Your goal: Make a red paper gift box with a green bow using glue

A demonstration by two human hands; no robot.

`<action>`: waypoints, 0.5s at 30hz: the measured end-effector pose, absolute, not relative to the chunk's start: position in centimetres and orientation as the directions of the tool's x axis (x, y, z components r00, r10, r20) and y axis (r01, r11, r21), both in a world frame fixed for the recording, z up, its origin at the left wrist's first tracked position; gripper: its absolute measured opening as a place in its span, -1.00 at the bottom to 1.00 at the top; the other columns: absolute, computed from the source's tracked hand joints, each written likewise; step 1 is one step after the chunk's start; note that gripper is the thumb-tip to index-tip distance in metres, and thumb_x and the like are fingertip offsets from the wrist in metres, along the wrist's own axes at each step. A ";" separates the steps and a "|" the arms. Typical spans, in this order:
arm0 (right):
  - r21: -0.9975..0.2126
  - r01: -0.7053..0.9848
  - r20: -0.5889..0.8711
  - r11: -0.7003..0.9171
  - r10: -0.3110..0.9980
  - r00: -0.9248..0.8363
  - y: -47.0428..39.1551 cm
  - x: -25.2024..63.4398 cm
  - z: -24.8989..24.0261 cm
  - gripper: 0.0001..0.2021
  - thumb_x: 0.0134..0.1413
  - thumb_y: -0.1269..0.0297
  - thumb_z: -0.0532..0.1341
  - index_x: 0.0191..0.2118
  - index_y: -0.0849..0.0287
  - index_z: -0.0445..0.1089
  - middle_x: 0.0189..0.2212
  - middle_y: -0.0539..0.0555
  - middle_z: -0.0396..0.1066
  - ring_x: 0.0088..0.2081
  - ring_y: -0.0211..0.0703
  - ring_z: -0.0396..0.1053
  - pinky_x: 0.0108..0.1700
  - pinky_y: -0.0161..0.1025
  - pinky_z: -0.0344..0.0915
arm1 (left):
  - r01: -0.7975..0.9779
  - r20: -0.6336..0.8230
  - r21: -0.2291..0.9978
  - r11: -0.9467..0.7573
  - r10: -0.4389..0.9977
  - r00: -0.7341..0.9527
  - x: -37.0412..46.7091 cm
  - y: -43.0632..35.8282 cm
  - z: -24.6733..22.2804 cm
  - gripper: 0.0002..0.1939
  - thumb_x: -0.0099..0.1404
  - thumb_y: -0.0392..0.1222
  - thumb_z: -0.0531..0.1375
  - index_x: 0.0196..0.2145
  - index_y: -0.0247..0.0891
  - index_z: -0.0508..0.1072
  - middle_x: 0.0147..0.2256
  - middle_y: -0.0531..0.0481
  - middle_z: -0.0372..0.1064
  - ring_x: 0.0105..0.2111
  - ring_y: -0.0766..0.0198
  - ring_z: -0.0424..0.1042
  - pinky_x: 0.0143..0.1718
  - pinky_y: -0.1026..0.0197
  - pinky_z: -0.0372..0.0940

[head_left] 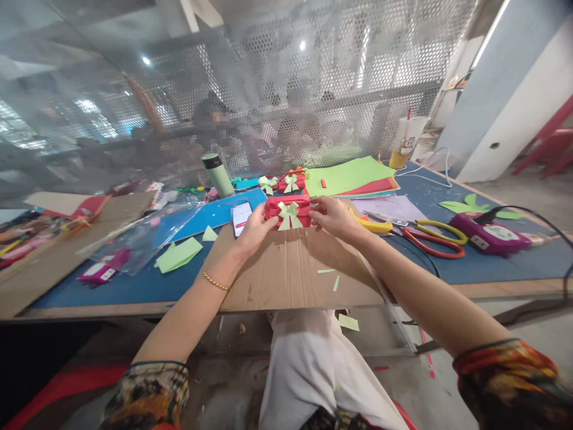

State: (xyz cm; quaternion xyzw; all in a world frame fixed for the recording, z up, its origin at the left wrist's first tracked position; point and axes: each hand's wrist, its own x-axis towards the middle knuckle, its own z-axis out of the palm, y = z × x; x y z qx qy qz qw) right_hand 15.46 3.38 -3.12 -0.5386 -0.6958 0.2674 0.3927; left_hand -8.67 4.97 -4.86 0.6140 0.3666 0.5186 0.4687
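Note:
Between my two hands is a small red gift box (303, 218) with a pale green bow (289, 216) on its front. My left hand (256, 228) grips the box's left end, thumb along the front. At the right end, the fingers of my right hand (333, 217) are closed on the box's edge. Beneath the box lies a sheet of brown cardboard (286, 272). Just behind stand other small red pieces (299, 179) with similar green bows. A phone (242, 216) with a lit screen rests beside my left hand.
Scissors (432, 239) and a yellow-handled tool (373, 226) lie right of my right hand. A purple power socket (490, 234) with a black cable sits farther right. Green paper (349, 175), a green bottle (218, 174) and a drink cup (406, 142) stand toward the back. Green scraps (179, 255) lie left.

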 end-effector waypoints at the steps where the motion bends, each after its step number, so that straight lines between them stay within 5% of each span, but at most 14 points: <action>1: -0.797 0.536 0.261 0.279 0.959 -0.111 3.4 15.4 -3.2 -0.66 0.38 0.38 0.25 0.21 0.23 0.49 -0.36 0.04 0.64 -0.47 -0.20 0.58 -0.28 -0.26 0.52 | -0.035 0.288 0.957 -0.287 0.936 0.202 -8.6 4.9 -4.8 -0.36 0.18 -0.13 0.48 0.19 -0.22 0.48 0.23 -0.25 0.57 0.22 -0.12 0.55 0.20 -0.09 0.48; 15: -0.864 0.456 0.195 0.215 0.977 -0.091 3.3 15.5 -3.0 -0.49 0.26 0.51 0.29 0.31 0.34 0.44 -0.22 0.19 0.70 -0.40 -0.13 0.64 -0.24 -0.18 0.60 | -0.101 0.266 0.964 -0.247 0.925 0.270 -8.3 4.5 -4.2 -0.21 0.01 -0.33 0.37 0.24 -0.16 0.45 0.24 -0.14 0.54 0.23 -0.06 0.51 0.17 0.02 0.43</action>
